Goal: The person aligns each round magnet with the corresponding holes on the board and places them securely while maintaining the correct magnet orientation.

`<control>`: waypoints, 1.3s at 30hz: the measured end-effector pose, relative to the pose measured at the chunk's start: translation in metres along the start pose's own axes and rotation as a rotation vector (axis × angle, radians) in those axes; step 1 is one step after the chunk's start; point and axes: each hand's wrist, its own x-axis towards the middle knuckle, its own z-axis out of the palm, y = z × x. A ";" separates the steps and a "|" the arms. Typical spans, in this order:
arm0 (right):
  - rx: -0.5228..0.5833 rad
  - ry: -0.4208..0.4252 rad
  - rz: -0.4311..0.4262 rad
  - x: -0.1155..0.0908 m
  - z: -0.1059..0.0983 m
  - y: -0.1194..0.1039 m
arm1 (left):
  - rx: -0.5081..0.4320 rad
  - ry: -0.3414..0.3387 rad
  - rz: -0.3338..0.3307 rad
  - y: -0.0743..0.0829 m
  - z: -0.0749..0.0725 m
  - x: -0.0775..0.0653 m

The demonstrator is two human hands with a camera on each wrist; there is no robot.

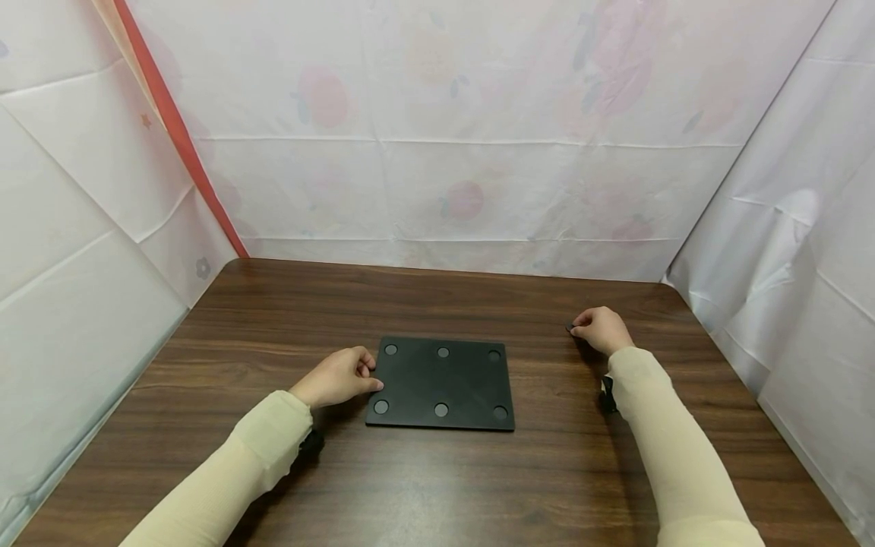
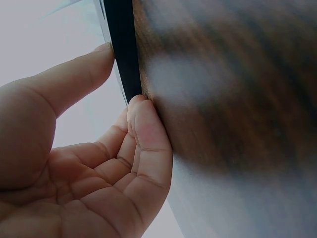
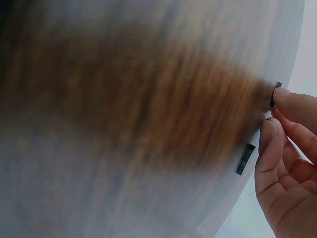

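A flat black rectangular plate (image 1: 444,382) lies on the wooden table, with several round spots along its two long edges, some greyer than others. At its left edge, my left hand (image 1: 342,375) pinches the plate, thumb on the upper face and curled fingers low against the rim. The left wrist view shows the plate edge-on as a black band (image 2: 121,39) between thumb and fingers. Farther right, my right hand (image 1: 603,330) holds a small dark piece (image 1: 570,328) between thumb and fingertip, just over the table. Its exact kind is unclear.
In the right wrist view a short black strip (image 3: 246,159) shows beside the fingers; I cannot tell what it is. The brown wooden table (image 1: 424,486) is bordered by white curtains (image 1: 424,197) at the back and sides. A red strip (image 1: 181,137) runs down the left corner.
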 end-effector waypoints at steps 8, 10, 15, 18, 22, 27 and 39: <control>-0.012 -0.006 -0.030 -0.001 -0.001 0.001 | 0.000 -0.002 0.000 0.000 0.000 0.000; -0.016 -0.004 -0.038 -0.001 -0.001 0.002 | -0.003 -0.002 -0.001 0.000 0.000 0.000; -0.019 0.005 -0.054 0.000 0.000 0.004 | -0.005 -0.006 -0.004 0.000 0.000 0.001; -0.018 0.005 -0.053 0.000 0.001 0.005 | -0.006 -0.009 -0.007 -0.001 0.000 0.000; -0.014 0.003 -0.047 -0.001 0.000 0.004 | -0.010 -0.009 -0.008 -0.001 0.000 0.000; -0.007 0.001 -0.051 -0.004 -0.002 0.002 | -0.008 -0.009 -0.006 -0.002 0.000 0.000; 0.013 0.007 -0.098 -0.008 -0.005 -0.012 | -0.001 -0.008 -0.007 -0.002 0.000 0.002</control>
